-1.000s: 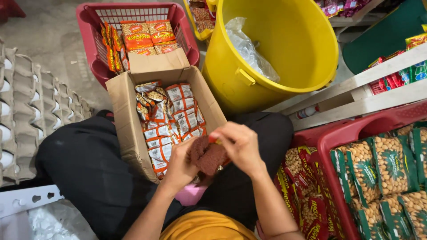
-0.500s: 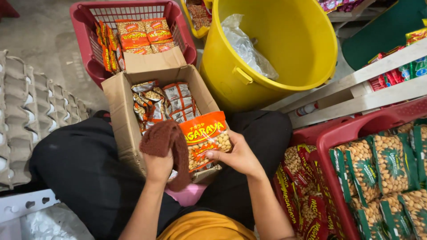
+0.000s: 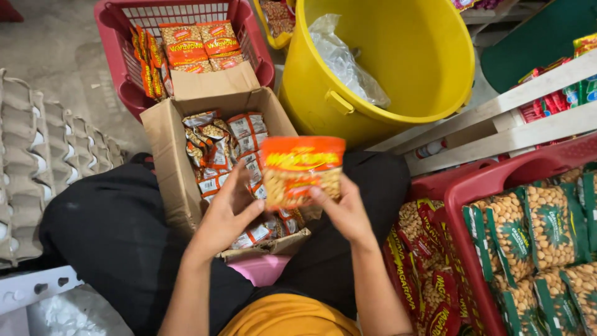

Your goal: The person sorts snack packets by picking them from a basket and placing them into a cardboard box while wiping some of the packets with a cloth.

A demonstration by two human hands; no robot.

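Both my hands hold up an orange snack packet (image 3: pixel 301 169) of peanuts, upright and slightly blurred, over my lap. My right hand (image 3: pixel 346 214) grips its lower right corner with the thumb on the front. My left hand (image 3: pixel 225 214) meets its lower left edge with loosely spread fingers. Just below and behind the packet is an open cardboard box (image 3: pixel 168 155) with several similar small packets (image 3: pixel 233 143) inside. The box rests between my knees, against my black trousers.
A red basket (image 3: pixel 115 25) with orange packets stands behind the box, and a big yellow tub (image 3: pixel 429 68) holding a clear plastic bag is to its right. On the right are red crates (image 3: pixel 463 199) of green and red nut packets. Grey egg trays (image 3: pixel 37 155) are stacked on the left.
The orange packet has come up from my lap and now faces me higher above the box. The brown thing my left hand held half a second ago is no longer seen.
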